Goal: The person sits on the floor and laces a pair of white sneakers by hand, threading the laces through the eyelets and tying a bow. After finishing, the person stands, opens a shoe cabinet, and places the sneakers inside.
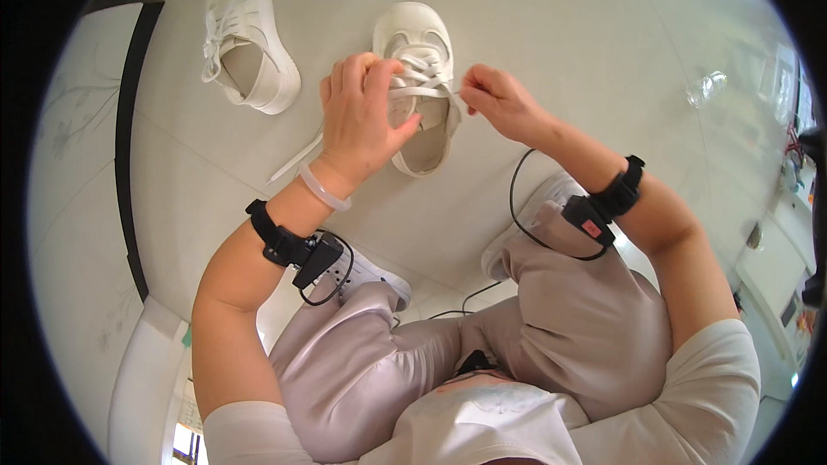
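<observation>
A white lace-up sneaker [413, 26] lies on the floor before me, toe pointing away. My left hand [362, 103] is at its left side, index finger by the crossed laces and thumb over the shoe's opening. Some of that hand's fingertips are hidden against the shoe. Close to the right edge of the opening, my right hand [494, 100] has its fingers pinched together at the white shoelace [420, 92]; the lace inside the pinch is mostly hidden. A loose lace end [294, 161] trails on the floor below my left hand.
A second white sneaker [249, 45], its laces tied, lies at upper left. Beyond it runs a white panel with a dark edge [128, 142]. A clear crumpled plastic piece [707, 89] lies to the right. My grey clogs [371, 278] and thin black cables [513, 197] are nearer my body.
</observation>
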Motion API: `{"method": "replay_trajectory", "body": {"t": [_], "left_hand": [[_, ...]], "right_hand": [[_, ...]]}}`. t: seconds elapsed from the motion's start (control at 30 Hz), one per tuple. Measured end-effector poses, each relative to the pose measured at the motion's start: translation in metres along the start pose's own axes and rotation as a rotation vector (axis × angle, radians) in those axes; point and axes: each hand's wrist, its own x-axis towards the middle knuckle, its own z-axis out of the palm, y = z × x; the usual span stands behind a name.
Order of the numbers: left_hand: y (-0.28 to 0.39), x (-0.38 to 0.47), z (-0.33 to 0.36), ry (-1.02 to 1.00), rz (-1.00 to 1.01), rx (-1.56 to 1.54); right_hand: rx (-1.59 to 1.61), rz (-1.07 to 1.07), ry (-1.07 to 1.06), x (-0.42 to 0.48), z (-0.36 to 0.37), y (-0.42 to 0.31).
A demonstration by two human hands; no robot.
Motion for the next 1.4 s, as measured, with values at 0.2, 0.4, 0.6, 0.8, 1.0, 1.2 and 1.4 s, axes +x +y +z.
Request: {"method": "replay_trajectory", "body": {"t": [0.2,0.4,0.6,0.8,1.0,1.2,1.4], "left_hand": [[-0.01,-0.023,0.004,-0.314,-0.417,-0.413],[-0.013,-0.015,0.009,-0.277,-0.338,-0.398],[-0.022,-0.012,0.005,-0.28,-0.37,-0.343],[-0.029,-0.021,0.007,-0.24,-0.384,-0.364],[-0.03,-0.023,0.006,-0.238,-0.356,-0.388],[-0.024,-0.015,-0.004,-0.158,-0.211,-0.241],[-0.016,-0.007,-0.011,-0.214,-0.237,-0.397]], "right_hand": [[-0.151,-0.083,0.028,-0.011,-0.015,0.002],[-0.261,-0.157,-0.048,0.01,0.007,-0.017],[0.262,-0.044,0.057,-0.008,-0.05,0.003],[0.906,-0.093,0.611,-0.042,-0.173,0.043],[1.313,-0.299,0.67,-0.061,-0.236,0.075],[1.1,-0.421,0.147,-0.028,-0.182,0.023],[0.397,-0.369,-0.136,0.008,-0.038,-0.031]]}}
